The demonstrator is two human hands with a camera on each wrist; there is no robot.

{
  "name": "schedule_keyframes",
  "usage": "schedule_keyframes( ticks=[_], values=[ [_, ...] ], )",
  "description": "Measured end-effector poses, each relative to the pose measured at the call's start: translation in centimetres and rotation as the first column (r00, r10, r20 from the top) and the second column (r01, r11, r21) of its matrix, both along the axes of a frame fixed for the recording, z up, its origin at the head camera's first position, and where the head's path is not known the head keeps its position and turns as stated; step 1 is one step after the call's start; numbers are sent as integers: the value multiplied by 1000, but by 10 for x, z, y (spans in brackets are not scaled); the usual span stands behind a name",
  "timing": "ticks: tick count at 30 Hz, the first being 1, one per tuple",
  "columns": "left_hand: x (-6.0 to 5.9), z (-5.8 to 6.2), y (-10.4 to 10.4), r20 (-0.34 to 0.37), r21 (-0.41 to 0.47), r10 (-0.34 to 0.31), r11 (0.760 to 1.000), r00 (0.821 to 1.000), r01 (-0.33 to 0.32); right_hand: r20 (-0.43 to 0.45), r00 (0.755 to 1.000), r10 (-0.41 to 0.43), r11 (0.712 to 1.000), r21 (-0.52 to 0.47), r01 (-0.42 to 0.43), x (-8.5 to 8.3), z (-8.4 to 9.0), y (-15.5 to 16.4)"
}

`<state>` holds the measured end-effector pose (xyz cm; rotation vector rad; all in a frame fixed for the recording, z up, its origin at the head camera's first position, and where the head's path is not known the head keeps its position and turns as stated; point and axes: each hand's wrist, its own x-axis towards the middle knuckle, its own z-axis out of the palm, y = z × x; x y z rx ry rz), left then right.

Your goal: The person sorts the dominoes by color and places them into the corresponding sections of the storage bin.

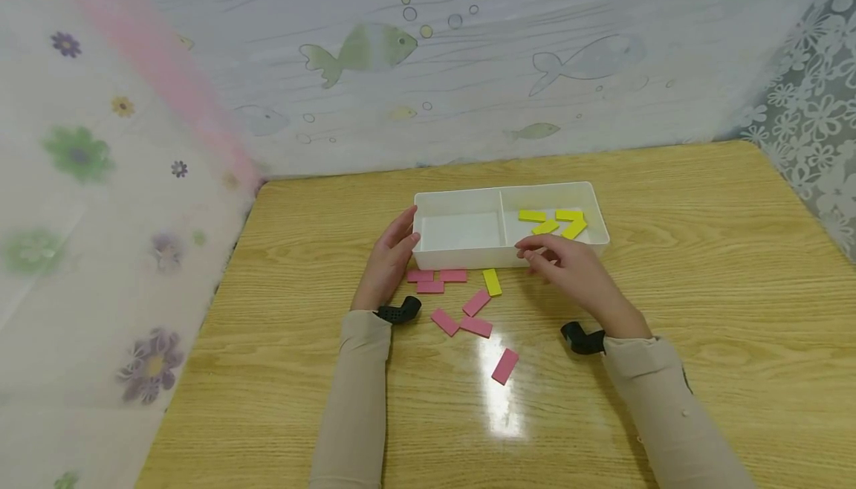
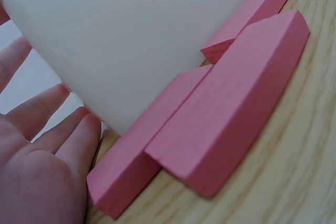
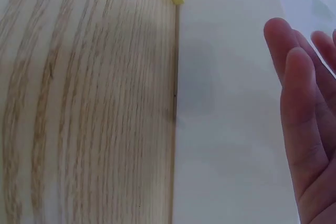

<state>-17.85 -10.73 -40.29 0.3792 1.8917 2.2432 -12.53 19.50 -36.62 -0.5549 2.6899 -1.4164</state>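
Note:
A white two-compartment box point(image 1: 461, 258) stands lengthwise on the table. My left hand point(image 1: 384, 264) rests against its left end; in the left wrist view the fingers lie fairly straight along the box wall point(image 2: 121, 40). Over the box's front wall hovers my right hand point(image 1: 576, 273), fingers relaxed, nothing visible between thumb point(image 3: 300, 114) and fingertips. Several yellow blocks point(image 1: 532, 216) lie in the right compartment; the left one shows only its bare floor. In front of the box lies one yellow block point(image 1: 492, 282). Near my left hand, pink blocks point(image 1: 430, 287) lie beside the front wall.
More pink blocks point(image 1: 476, 326) are scattered on the wooden table point(image 1: 281, 370) between my forearms, one point(image 1: 504, 366) closer to me. Black wrist cameras point(image 1: 401, 311) sit at both wrists. A fish-patterned curtain point(image 1: 468, 102) hangs behind the table.

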Motion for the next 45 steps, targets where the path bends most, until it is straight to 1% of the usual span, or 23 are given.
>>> schedule_keyframes(
  ticks=[4,8,12,17,19,22,25,28,30,35,41,45],
  values=[
    [0,0,0,2,-15,2,1000,1000,-2,36,999,34,999,5,-34,1,1,-1],
    [0,0,1,0,-23,1,1000,1000,-1,46,997,69,996,51,-71,0,-1,-3],
    [0,0,1,2,-22,1,1000,1000,-1,11,993,119,989,87,-119,-2,-4,-5],
    [0,1,1,0,-29,-1,1000,1000,1,-50,980,192,974,135,-183,-3,-8,-9],
    [0,1,2,-1,-34,0,999,1000,0,-36,978,207,969,148,-199,-3,-9,-10],
    [-1,1,3,-4,-41,4,999,1000,-4,15,976,216,962,169,-215,-1,-12,-12],
    [-1,1,3,-3,-41,5,999,1000,-6,89,975,205,957,193,-219,1,-15,-14],
    [-1,1,4,-3,-32,2,999,1000,-2,121,974,191,951,225,-214,2,-17,-15],
    [-1,1,4,-4,-32,1,999,1000,-1,119,974,194,947,237,-217,2,-18,-16],
    [0,0,2,-5,-17,0,1000,1000,0,75,972,221,936,265,-233,2,-22,-17],
    [1,1,0,1,8,-7,1000,1000,7,51,970,237,938,249,-242,4,-23,-23],
    [1,-1,-1,2,18,-11,1000,1000,11,60,964,259,931,250,-265,5,-23,-26]
  ],
)
